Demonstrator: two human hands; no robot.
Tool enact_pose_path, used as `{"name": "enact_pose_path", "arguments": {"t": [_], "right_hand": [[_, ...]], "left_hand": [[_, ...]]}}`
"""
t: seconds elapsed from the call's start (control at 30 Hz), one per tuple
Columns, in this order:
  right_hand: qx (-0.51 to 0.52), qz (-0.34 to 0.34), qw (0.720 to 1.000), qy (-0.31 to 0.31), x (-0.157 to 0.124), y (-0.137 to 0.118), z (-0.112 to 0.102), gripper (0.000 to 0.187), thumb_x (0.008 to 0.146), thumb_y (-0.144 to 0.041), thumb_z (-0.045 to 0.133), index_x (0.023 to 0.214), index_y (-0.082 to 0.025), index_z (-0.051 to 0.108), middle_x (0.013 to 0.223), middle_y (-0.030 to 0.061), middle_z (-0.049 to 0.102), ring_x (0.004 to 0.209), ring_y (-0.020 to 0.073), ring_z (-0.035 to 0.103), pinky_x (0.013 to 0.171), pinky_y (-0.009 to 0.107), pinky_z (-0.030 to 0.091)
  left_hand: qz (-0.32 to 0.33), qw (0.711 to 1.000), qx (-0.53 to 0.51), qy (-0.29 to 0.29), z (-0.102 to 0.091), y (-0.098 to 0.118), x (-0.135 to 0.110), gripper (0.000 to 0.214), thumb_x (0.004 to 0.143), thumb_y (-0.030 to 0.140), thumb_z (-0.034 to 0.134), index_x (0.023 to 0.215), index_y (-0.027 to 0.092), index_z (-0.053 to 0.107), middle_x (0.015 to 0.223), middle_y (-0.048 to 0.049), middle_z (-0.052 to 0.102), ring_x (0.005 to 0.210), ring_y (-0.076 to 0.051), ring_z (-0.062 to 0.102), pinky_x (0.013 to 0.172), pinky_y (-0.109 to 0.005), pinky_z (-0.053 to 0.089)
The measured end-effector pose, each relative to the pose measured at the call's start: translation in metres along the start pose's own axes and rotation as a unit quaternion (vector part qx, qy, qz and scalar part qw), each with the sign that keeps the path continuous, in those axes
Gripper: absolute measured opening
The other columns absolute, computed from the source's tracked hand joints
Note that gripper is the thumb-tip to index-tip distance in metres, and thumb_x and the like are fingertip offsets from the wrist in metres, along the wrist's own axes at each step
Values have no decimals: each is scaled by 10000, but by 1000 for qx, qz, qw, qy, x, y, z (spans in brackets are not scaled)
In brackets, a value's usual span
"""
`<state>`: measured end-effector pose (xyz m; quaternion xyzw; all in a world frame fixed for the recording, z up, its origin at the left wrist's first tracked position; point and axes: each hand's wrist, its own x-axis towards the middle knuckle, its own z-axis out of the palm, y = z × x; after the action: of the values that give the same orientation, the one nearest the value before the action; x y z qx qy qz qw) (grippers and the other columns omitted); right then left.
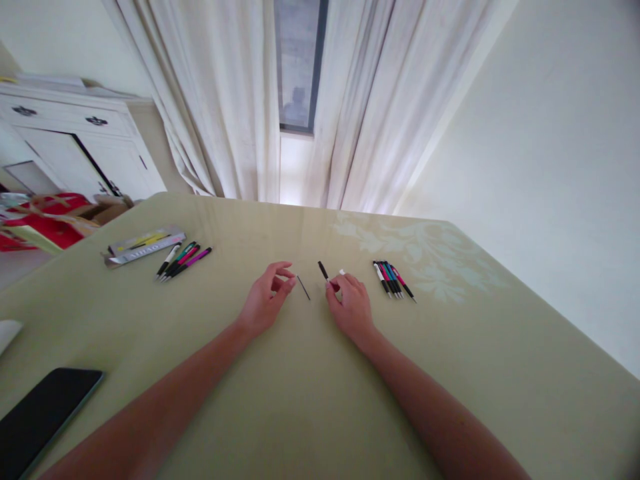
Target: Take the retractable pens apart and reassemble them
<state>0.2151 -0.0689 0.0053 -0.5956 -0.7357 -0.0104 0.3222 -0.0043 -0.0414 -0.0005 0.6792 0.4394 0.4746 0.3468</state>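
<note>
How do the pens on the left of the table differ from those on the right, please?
The left pens lie beside a box, while the right pens lie nearest the right hand. The left pens' tips point toward the picture's lower left; the right pens' tips point toward its lower right. Both groups lie on the table and mix several colours.

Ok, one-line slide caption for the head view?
Left hand beside a thin dark rod, right hand holding a dark slender piece, between two groups of pens on a pale green table.
</note>
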Motion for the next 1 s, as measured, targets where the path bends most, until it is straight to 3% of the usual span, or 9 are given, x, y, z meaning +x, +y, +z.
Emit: {"name": "enact_pose_path", "arguments": {"t": [0.2,0.53,0.67,0.8,0.87,1.0], "right_hand": [[-97,28,995,-28,2,10,-3,145,905,-219,608,763,-211,580,832,72,651,814,226,580,757,353,366],[-100,29,995,-7,-1,13,-1,131,888,-271,614,789,-221,544,861,83,612,857,249,562,799,376,399],[-28,-71,997,-19,-4,7,-5,142,937,-272,550,805,-221,537,844,65,607,849,222,561,810,343,422],[-20,-222,970,-102,-8,-1,-8,231,977,-290,503,763,-222,554,755,45,615,742,189,551,735,314,407],[-29,-242,963,-114,-9,-3,-7,252,981,-285,499,746,-219,562,720,37,619,696,176,545,699,307,388],[-20,-199,976,-91,-9,-1,-7,284,946,-262,520,665,-218,525,630,3,584,593,147,500,629,295,335]], "left_hand": [[0,1000,14,-12,-1,-1,0,373,991,470,530,1215,178,592,965,-54,657,682,-122,651,624,-249,564],[-7,999,36,-25,-1,0,0,342,985,461,527,1172,188,617,924,-46,678,656,-133,635,589,-241,513],[-3,996,69,-50,-3,4,-2,325,1003,449,481,898,176,622,675,14,589,574,-122,523,538,-220,397],[6,989,117,-84,-3,9,-5,503,1018,490,412,612,195,388,542,50,339,512,-105,362,507,-243,256],[19,987,131,-94,-3,10,-6,522,1021,501,387,599,203,308,552,50,276,512,-103,315,512,-257,218],[46,977,175,-110,-2,11,-9,517,1014,487,413,593,200,323,536,52,278,498,-103,302,520,-266,204]]}}
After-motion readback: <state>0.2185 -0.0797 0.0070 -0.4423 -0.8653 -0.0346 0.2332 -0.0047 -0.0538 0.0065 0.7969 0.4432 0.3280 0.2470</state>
